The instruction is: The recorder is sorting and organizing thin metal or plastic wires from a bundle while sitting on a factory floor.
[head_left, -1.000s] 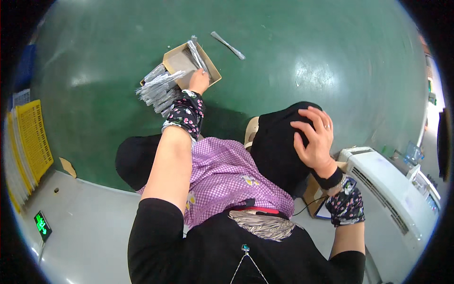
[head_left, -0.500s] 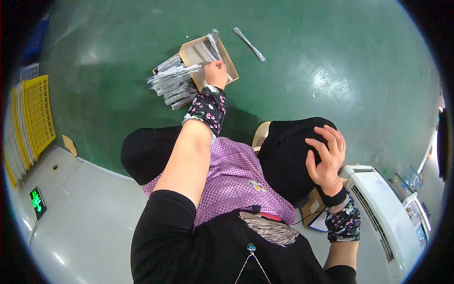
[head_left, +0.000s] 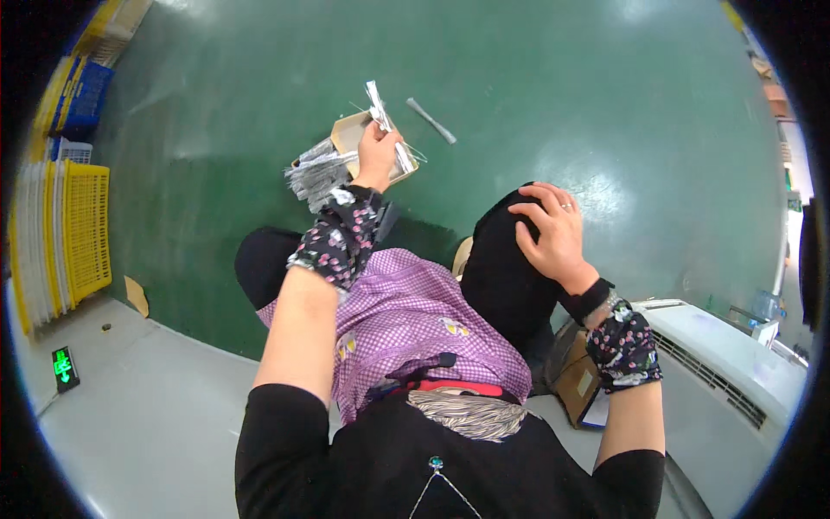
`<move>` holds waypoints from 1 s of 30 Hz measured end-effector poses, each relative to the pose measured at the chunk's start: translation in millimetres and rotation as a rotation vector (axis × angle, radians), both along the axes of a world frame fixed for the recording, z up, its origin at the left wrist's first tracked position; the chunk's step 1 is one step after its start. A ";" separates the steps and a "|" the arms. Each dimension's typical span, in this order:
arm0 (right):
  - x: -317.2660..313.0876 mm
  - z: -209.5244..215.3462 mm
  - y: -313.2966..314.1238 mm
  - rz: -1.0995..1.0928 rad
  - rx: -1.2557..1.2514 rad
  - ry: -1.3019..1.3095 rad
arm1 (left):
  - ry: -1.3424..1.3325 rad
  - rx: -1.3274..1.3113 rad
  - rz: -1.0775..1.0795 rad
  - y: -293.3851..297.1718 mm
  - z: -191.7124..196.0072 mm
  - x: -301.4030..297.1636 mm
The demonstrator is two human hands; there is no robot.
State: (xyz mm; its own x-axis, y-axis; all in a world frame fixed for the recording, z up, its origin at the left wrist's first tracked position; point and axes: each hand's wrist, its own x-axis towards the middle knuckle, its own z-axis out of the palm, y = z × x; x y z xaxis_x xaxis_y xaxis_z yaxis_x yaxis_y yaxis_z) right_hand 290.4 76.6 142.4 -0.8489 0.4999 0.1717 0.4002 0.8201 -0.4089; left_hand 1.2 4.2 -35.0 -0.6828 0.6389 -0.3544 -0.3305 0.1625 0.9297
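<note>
My left hand (head_left: pixel 377 157) is closed around a bundle of thin silvery wire strips (head_left: pixel 375 97), its far end fanning out beyond my fingers. The bundle is over a shallow tan cardboard box (head_left: pixel 347 131) on the green floor, and a few loose strands stick out to the right. Left of the box lies a heap of similar silvery bundles (head_left: pixel 316 176), partly hidden by my left wrist. One single bundle (head_left: pixel 431 120) rests apart on the floor, right of the box. My right hand (head_left: pixel 553 232) lies on my bent right knee, fingers spread, holding nothing.
Yellow and white plastic crates (head_left: pixel 85 229) stand at the left, with blue crates (head_left: pixel 84 97) behind. A lit green sign (head_left: pixel 64 368) is at lower left. On the right are a white appliance with a vent (head_left: pixel 718 346) and a brown carton (head_left: pixel 577 381).
My left hand has raised the wire bundle from inside the box. My right hand stays at my right knee and now lies flatter on it. The whole view has shifted.
</note>
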 end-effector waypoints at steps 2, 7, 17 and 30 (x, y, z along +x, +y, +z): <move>6.4 -2.7 0.1 -0.002 0.010 -0.029 | -0.244 0.110 -0.055 1.1 44.2 9.4; -1.9 -5.8 23.7 0.115 -0.036 -0.091 | -0.412 0.303 -0.261 -29.8 122.7 24.3; -74.1 30.7 -46.8 -0.003 -0.802 0.269 | -0.334 0.380 -0.441 -86.1 182.9 92.9; -79.3 24.2 -70.1 -0.140 -0.802 0.495 | 0.437 0.351 -0.442 -100.7 186.5 104.7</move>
State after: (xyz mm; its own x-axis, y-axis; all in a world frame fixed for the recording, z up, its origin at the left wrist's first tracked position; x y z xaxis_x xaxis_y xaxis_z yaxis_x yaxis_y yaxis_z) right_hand 211.1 6.5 166.6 -0.6954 0.7163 0.0574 0.1043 0.1796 -0.9782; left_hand 105.8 -96.4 151.5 -0.3664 0.9148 0.1697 0.1116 -0.1379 0.9841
